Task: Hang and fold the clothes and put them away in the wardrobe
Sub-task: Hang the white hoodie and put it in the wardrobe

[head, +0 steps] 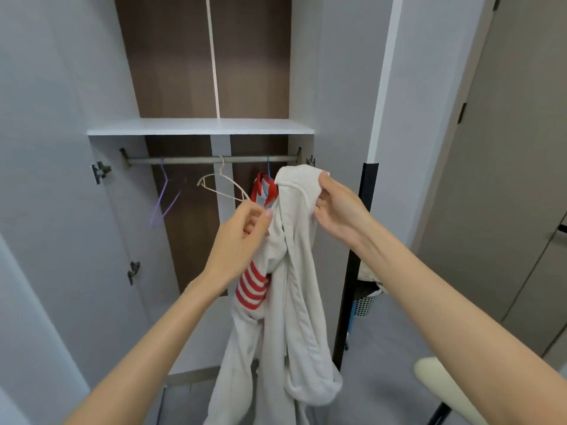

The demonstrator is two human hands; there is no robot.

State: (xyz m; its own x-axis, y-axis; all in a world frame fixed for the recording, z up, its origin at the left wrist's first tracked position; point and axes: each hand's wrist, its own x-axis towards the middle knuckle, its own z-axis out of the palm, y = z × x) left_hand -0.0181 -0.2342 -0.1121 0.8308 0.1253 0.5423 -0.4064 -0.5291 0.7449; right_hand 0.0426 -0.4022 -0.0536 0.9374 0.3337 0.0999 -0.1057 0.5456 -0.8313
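Grips the cream fleece garment with red-striped sleeve [294, 286] by its bunched top in the right hand [339, 207], dangling before the grey metal rail [184, 161]. Pinches, seemingly, the thin white wire hanger [221, 184] with the left hand [242, 231]. Risks unhooking it with a hard pull.

Soft, even indoor light, fairly bright, no hard shadows; under the shelf [201, 127] it turns dimmer. The white garment [294, 271] shows its folds without glare. Wide-angle distortion bends straight lines near the left and right edges; the whole frame is slightly soft
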